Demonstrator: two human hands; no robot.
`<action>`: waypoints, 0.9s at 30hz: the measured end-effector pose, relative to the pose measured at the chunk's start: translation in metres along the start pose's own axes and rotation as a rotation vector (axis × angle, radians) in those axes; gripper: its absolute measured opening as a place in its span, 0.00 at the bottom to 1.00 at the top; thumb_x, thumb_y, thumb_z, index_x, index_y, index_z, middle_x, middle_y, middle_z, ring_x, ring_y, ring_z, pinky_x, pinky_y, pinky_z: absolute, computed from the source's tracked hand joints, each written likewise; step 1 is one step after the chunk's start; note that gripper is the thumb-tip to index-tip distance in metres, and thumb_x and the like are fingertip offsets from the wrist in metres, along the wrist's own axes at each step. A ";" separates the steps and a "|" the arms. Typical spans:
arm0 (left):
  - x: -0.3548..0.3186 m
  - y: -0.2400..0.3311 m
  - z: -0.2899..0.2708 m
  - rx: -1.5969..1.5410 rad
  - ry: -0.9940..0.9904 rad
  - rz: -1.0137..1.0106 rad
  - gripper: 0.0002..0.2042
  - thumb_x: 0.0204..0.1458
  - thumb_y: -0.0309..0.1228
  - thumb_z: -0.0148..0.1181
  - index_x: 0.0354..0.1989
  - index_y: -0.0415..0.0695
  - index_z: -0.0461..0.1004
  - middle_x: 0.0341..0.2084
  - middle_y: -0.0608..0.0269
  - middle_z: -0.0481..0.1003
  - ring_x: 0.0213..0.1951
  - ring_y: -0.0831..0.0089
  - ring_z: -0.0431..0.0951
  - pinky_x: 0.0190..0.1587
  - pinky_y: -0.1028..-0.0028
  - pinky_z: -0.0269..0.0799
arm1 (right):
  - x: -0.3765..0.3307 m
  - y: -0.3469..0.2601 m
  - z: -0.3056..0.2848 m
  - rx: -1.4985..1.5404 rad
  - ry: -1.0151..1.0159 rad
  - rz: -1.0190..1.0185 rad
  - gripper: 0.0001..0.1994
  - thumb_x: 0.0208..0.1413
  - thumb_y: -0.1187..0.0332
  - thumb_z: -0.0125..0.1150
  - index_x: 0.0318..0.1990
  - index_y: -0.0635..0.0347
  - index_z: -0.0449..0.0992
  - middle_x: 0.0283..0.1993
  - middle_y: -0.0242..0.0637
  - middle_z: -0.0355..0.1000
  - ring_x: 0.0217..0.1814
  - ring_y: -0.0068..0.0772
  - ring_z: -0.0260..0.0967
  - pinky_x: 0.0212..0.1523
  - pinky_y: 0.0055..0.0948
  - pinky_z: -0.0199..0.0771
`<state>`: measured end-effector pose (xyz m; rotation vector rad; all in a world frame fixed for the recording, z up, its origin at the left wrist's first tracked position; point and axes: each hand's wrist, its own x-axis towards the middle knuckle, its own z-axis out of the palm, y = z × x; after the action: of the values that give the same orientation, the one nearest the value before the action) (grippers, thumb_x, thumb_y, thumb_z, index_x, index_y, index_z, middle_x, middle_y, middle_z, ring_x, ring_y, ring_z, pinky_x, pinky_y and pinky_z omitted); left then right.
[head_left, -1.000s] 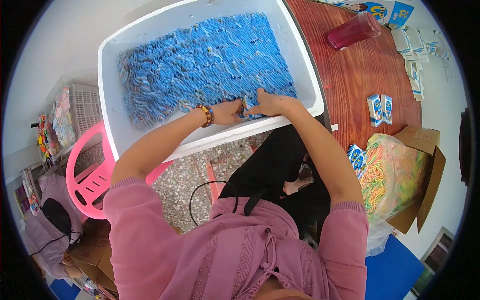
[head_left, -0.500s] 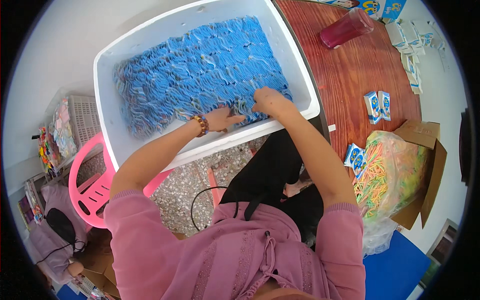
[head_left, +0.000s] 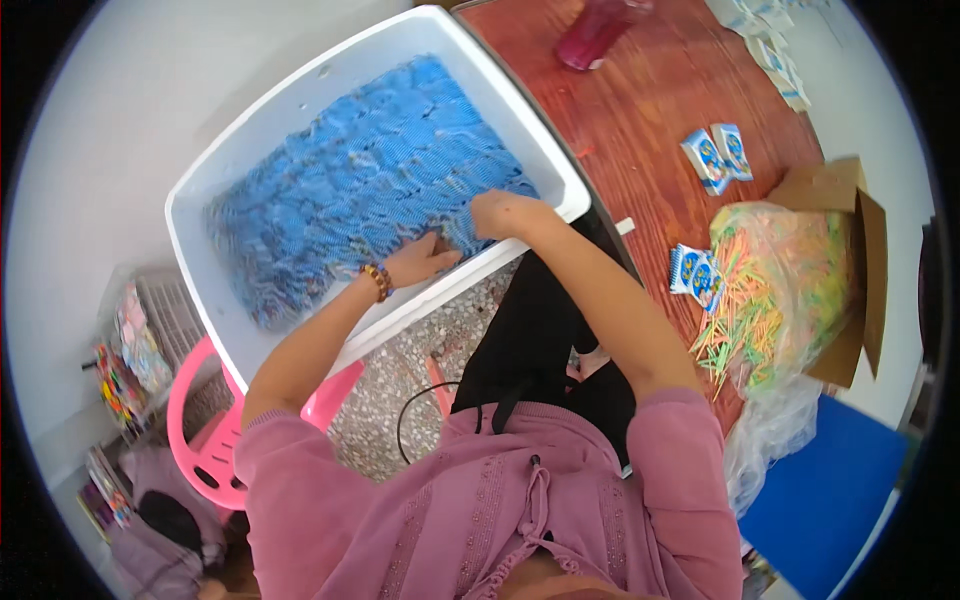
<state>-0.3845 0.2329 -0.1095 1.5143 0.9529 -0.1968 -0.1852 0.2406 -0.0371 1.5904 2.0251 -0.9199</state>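
Observation:
Rows of small blue packets (head_left: 370, 150) with serrated edges stand tightly packed on edge inside a large white foam box (head_left: 190, 250). At the box's near side, my left hand (head_left: 420, 262) lies on the packets, its thumb stretched out apart from the fingers. A beaded bracelet (head_left: 377, 283) circles that wrist. My right hand (head_left: 508, 215) is at the near right corner of the packets, with its fingers curled down against them. Its fingertips are hidden, so what they grip cannot be made out.
Right of the box is a reddish wooden table (head_left: 640, 130) with a pink bottle (head_left: 595, 38), small blue-and-white packets (head_left: 697, 277) and a carton (head_left: 870, 270) holding a clear bag of colourful sticks (head_left: 770, 290). A pink chair (head_left: 200, 430) stands below the box.
The whole view has turned and shifted, so the box and table sit further left in the picture. Both hands stay at the box's near side, and the right hand's fingers are more curled.

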 end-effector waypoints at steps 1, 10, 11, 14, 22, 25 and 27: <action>0.001 0.007 0.004 0.078 0.036 0.070 0.28 0.53 0.54 0.56 0.41 0.35 0.65 0.33 0.54 0.74 0.35 0.72 0.74 0.37 0.72 0.71 | -0.004 0.005 -0.002 0.029 0.023 0.043 0.13 0.46 0.71 0.57 0.40 0.66 0.79 0.40 0.52 0.76 0.45 0.49 0.75 0.43 0.41 0.75; -0.011 -0.025 0.001 0.119 0.009 0.255 0.10 0.56 0.33 0.54 0.35 0.37 0.70 0.28 0.61 0.72 0.33 0.75 0.68 0.38 0.71 0.67 | -0.157 0.030 0.011 0.303 1.143 -0.128 0.07 0.54 0.69 0.56 0.39 0.58 0.75 0.39 0.41 0.74 0.41 0.47 0.73 0.41 0.37 0.74; -0.006 -0.017 0.002 0.095 0.048 0.189 0.09 0.55 0.32 0.54 0.33 0.36 0.69 0.26 0.59 0.72 0.31 0.74 0.68 0.36 0.70 0.67 | -0.183 0.051 0.022 0.365 1.266 0.010 0.07 0.53 0.70 0.58 0.40 0.58 0.75 0.38 0.40 0.74 0.40 0.45 0.73 0.41 0.36 0.74; 0.008 -0.016 0.009 0.129 0.181 0.268 0.08 0.54 0.30 0.54 0.31 0.35 0.69 0.24 0.54 0.72 0.28 0.69 0.69 0.34 0.69 0.66 | -0.246 0.130 0.079 0.480 1.488 0.402 0.11 0.50 0.67 0.63 0.41 0.57 0.76 0.34 0.38 0.74 0.38 0.41 0.73 0.40 0.32 0.73; -0.001 -0.010 -0.005 0.291 0.123 0.533 0.10 0.53 0.29 0.52 0.39 0.35 0.72 0.32 0.44 0.76 0.37 0.54 0.76 0.40 0.64 0.70 | -0.320 0.218 0.142 0.234 1.105 0.642 0.21 0.39 0.61 0.70 0.44 0.51 0.77 0.50 0.41 0.67 0.56 0.48 0.60 0.55 0.44 0.62; -0.013 0.008 -0.016 0.437 -0.015 0.376 0.11 0.53 0.31 0.52 0.36 0.37 0.75 0.29 0.42 0.76 0.36 0.50 0.77 0.39 0.62 0.71 | -0.319 0.226 0.145 0.270 1.156 0.610 0.19 0.37 0.62 0.70 0.41 0.52 0.77 0.49 0.42 0.66 0.54 0.47 0.60 0.55 0.42 0.61; -0.023 0.020 -0.027 0.633 0.109 0.338 0.11 0.53 0.32 0.53 0.35 0.37 0.75 0.28 0.44 0.76 0.34 0.50 0.78 0.37 0.62 0.71 | -0.313 0.226 0.142 0.251 1.277 0.558 0.13 0.38 0.66 0.69 0.34 0.54 0.76 0.45 0.38 0.67 0.51 0.43 0.61 0.51 0.39 0.62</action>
<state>-0.3973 0.2490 -0.0745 2.2632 0.7324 -0.1811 0.1048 -0.0470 0.0165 3.1535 1.8333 0.1966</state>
